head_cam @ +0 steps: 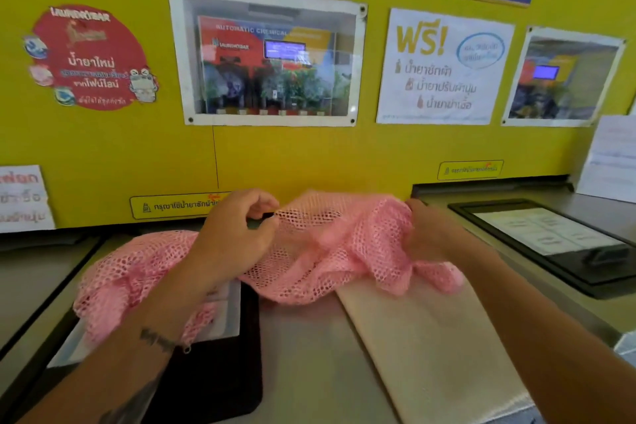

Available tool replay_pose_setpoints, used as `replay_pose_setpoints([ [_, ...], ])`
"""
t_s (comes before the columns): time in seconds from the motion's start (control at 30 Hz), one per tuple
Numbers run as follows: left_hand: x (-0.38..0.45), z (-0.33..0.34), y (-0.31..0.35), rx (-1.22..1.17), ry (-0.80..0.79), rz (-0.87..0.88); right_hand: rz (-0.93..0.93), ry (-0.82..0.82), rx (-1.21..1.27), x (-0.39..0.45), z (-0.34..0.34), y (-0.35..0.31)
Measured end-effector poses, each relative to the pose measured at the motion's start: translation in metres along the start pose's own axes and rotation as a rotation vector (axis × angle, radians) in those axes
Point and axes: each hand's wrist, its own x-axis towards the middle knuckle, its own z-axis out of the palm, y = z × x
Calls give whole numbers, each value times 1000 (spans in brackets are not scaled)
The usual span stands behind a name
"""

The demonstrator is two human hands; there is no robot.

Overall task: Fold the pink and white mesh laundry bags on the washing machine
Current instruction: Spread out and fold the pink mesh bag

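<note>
Head view showed the pink bag (330, 251) bunched above the washing machine (303, 354), partly over the white bag (430, 348). Left hand (237, 234) pinched its edge; right hand (433, 234) gripped the other end. Pulling both ends taut would likely flatten it for folding.

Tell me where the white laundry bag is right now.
The white bag lies flat on the washer top, lower right, under the pink bag's edge.

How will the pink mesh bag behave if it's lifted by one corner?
Likely floppy: the pink bag sags and bunches between the left hand and right hand. Probably light, being open netting. It may snag: its holes are wide, and part trails over the dark panel.
</note>
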Motion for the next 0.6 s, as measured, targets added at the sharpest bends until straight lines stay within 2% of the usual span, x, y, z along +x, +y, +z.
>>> replay_pose_setpoints([
  [0.03,-4,0,-5,30,-8,-23,78,-63,-40,0,5,6],
  [0.07,-7,0,-9,65,-14,-45,106,-48,-42,-3,8,8],
  [0.1,-10,0,-13,109,-16,-66,65,24,-32,-6,11,5],
  [0.17,-14,-2,-21,225,-8,-106,-173,152,-28,-17,13,-9],
  [0.23,-19,-5,-29,404,15,-145,-432,65,-6,-22,18,-23],
  [0.3,-26,-10,-38,615,24,-188,-510,-111,-118,-16,31,-27],
  [0.37,-34,-14,-45,732,-28,-257,-451,-180,-323,0,41,-16],
  [0.47,-43,-20,-56,747,-81,-344,-224,-201,-525,17,34,2],
  [0.53,-44,-22,-58,650,-5,-299,-167,-193,-551,15,22,-5],
  [0.6,-42,-24,-50,487,142,-228,-222,-68,-536,2,8,-30],
])
